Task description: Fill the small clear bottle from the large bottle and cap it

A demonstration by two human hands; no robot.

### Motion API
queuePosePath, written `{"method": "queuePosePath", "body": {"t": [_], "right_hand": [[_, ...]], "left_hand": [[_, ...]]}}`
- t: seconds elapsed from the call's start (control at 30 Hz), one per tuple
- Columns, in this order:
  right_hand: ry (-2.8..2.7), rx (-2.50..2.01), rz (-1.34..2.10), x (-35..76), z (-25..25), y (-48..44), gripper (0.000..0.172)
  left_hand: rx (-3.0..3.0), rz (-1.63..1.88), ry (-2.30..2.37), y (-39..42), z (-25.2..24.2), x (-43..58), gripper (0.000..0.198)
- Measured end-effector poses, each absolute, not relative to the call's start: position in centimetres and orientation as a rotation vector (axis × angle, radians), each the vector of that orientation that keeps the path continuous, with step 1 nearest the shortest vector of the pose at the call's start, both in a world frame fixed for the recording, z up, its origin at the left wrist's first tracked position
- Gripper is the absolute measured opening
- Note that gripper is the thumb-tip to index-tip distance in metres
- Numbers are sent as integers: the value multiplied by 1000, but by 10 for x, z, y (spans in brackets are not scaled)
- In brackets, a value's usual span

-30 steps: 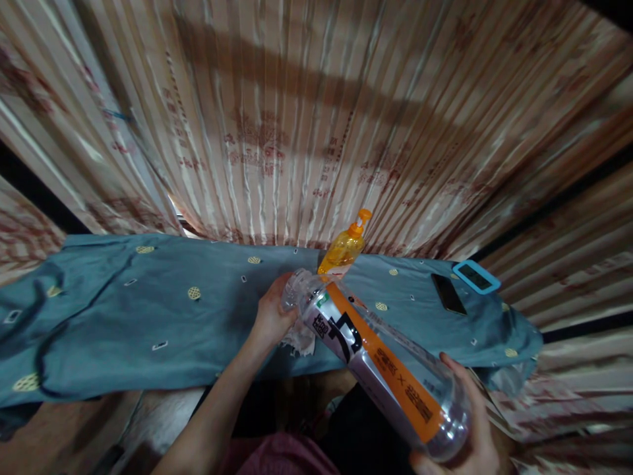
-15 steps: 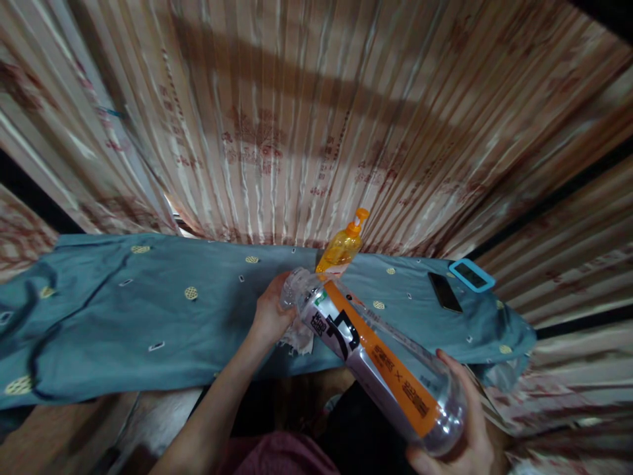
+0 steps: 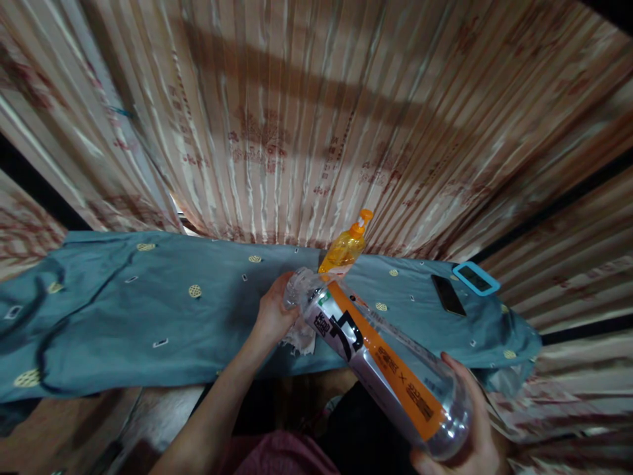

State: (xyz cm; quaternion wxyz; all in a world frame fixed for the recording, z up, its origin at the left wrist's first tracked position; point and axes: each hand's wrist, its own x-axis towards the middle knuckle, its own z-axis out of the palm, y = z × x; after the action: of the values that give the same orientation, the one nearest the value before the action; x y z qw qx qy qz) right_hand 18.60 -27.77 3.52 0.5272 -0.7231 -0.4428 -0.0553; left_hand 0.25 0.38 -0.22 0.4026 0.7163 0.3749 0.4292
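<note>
A large clear plastic bottle (image 3: 380,359) with an orange and silver label lies tilted across the middle of the view, neck pointing away from me. My right hand (image 3: 477,432) is wrapped round its base at the lower right. My left hand (image 3: 274,316) is closed at the bottle's neck, with a crumpled white tissue or cloth (image 3: 301,340) under its fingers. Whether the cap is on is hidden. Both hands hover over the near edge of a table covered by a blue patterned cloth (image 3: 148,316).
An orange pump bottle (image 3: 346,247) stands at the back of the table just beyond the big bottle's neck. A dark phone (image 3: 448,295) and a blue-framed device (image 3: 475,278) lie at the right end. Striped beige curtains (image 3: 306,125) hang behind.
The hands and the bottle have hardly moved; only the view has wobbled slightly.
</note>
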Motion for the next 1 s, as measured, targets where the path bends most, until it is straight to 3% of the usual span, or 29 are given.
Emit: {"method": "queuePosePath", "body": {"t": [0.83, 1.0], "right_hand": [[-940, -1766, -67, 152, 61, -265, 96], [-912, -1787, -74, 152, 62, -265, 101]], "left_hand": [[1845, 1058, 974, 3, -4, 3, 63], [1860, 1074, 971, 3, -3, 2, 60]]}}
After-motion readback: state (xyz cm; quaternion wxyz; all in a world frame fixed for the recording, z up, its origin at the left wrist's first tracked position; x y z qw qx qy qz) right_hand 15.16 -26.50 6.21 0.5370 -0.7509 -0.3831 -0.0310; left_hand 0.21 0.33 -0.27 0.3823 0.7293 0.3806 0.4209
